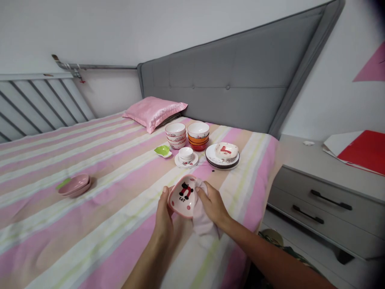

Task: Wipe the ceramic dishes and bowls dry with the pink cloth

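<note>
My left hand (164, 218) grips the left rim of a small pink dish with a cat drawing and the word CAT (184, 196), held tilted above the striped bed cover (99, 180). My right hand (212, 204) is closed on a pale pink cloth (202, 222) pressed against the dish's right rim. The cloth hangs down below that hand.
Further up the bed stand two stacks of bowls (176, 135) (198, 135), a green leaf-shaped dish (163, 151), small cups on saucers (186, 156) and stacked plates with a dish on top (223, 155). Pink plates (74, 185) lie at left. A grey nightstand (325, 188) stands at right.
</note>
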